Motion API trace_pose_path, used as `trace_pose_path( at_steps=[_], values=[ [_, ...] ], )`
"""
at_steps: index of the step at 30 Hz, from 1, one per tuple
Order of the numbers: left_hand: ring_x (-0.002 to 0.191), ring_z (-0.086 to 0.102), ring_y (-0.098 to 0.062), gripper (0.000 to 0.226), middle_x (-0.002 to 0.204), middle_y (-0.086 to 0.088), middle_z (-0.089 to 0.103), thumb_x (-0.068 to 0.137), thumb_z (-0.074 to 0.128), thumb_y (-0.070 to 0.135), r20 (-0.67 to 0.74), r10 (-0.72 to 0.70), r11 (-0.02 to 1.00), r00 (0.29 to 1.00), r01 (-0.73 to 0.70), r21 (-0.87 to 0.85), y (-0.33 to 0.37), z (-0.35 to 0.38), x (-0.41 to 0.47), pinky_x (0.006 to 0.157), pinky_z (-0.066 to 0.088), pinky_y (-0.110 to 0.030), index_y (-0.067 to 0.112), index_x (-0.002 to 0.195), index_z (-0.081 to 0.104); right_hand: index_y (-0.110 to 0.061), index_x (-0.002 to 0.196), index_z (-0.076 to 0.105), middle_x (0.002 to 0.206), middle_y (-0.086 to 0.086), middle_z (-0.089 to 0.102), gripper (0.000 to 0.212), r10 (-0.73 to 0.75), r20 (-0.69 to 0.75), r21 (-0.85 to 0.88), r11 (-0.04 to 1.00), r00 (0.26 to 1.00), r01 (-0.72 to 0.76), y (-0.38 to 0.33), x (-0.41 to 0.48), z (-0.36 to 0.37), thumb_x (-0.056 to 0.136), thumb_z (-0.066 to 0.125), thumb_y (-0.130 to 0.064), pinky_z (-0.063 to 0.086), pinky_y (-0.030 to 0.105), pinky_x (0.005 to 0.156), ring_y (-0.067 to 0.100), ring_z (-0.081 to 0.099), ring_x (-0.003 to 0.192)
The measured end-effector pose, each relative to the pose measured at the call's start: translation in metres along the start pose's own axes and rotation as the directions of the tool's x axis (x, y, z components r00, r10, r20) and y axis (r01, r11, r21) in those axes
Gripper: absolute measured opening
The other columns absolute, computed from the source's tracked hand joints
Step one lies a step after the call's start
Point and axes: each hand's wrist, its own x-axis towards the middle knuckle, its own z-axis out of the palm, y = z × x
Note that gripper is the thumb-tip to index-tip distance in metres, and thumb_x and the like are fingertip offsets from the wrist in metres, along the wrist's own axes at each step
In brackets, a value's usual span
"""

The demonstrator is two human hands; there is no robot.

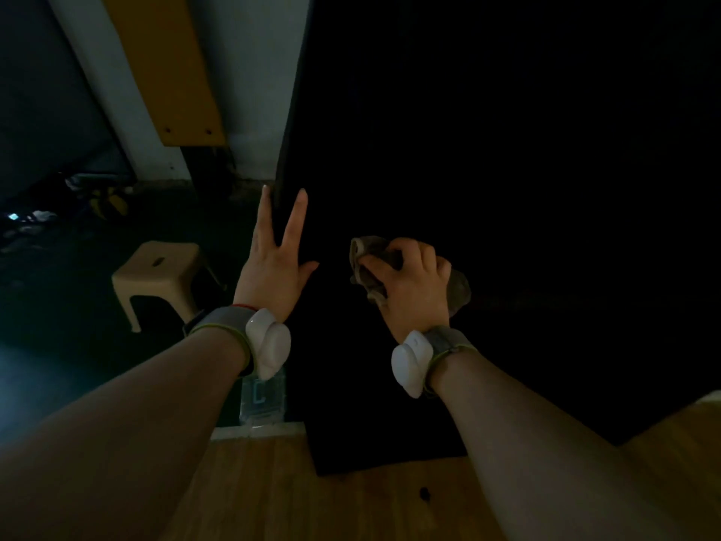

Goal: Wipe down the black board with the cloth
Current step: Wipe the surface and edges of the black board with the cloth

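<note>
Head view, surface: a wooden tabletop [273,497] fills the bottom of the frame, warm brown with visible grain and one dark knot.
Black board [507,189]: upright, filling the centre and right; its bottom edge meets the tabletop. It is matte and so dark that no surface detail can be told.
Room: dim. A pale wall [257,72] stands behind, with a yellow plank [171,72] slanting across it. The floor at left is dark, and the small clutter on it is too dim to identify.
Stool [156,275]: cream plastic with a slot in the seat, on the floor left of the board and apart from it.
Board's left edge: straight and thin, with floor space beyond it.
Left hand [273,267]: fingers straight and spread, straddling the board's left edge, the forefinger on the front face.
Right hand [413,283]: curled round the cloth [366,259], holding it against the board's face, near the left hand.
Cloth: grey-brown and crumpled, soft folds spilling from both sides of the fist.
Wristbands [269,341]: grey fabric with smooth white rounded pods, one on each wrist.
</note>
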Motion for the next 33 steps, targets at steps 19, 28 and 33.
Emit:
trace_pose_path(
  at_steps=[19, 28, 33],
  values=[
    [0.135, 0.029, -0.044, 0.103, 0.157, -0.007, -0.007, 0.086, 0.065, 0.022, -0.070, -0.019, 1.000, 0.997, 0.019, 0.006, 0.000, 0.006, -0.001, 0.076, 0.052, -0.047, 0.055, 0.139, -0.017, -0.018, 0.121, 0.065, 0.121, 0.028, 0.057, 0.046, 0.114, -0.107, 0.049, 0.993, 0.988, -0.109, -0.025, 0.028, -0.016, 0.076, 0.075, -0.020, 0.036, 0.065, 0.092, 0.054, 0.049, 0.114],
    [0.136, 0.030, -0.041, 0.105, 0.157, -0.007, -0.008, 0.085, 0.067, 0.021, -0.089, 0.018, 1.000, 0.996, -0.016, 0.022, -0.002, 0.007, -0.002, 0.074, 0.053, -0.045, 0.052, 0.140, -0.016, -0.031, 0.132, 0.054, 0.136, 0.019, 0.046, 0.042, 0.116, 0.116, 0.010, 0.993, 0.986, -0.118, -0.016, -0.012, 0.023, 0.091, 0.060, -0.034, 0.027, 0.055, 0.101, 0.043, 0.037, 0.124],
    [0.141, 0.019, -0.038, 0.104, 0.157, -0.005, -0.012, 0.083, 0.068, 0.023, -0.076, 0.042, 0.999, 0.996, -0.042, -0.005, -0.009, 0.009, -0.009, 0.092, 0.046, -0.046, 0.048, 0.143, -0.014, -0.038, 0.141, 0.039, 0.147, 0.009, 0.032, 0.042, 0.060, 0.243, -0.075, 0.996, 0.968, -0.043, -0.004, -0.025, 0.031, 0.099, 0.044, -0.039, 0.017, 0.045, 0.105, 0.032, 0.023, 0.135]
  ],
)
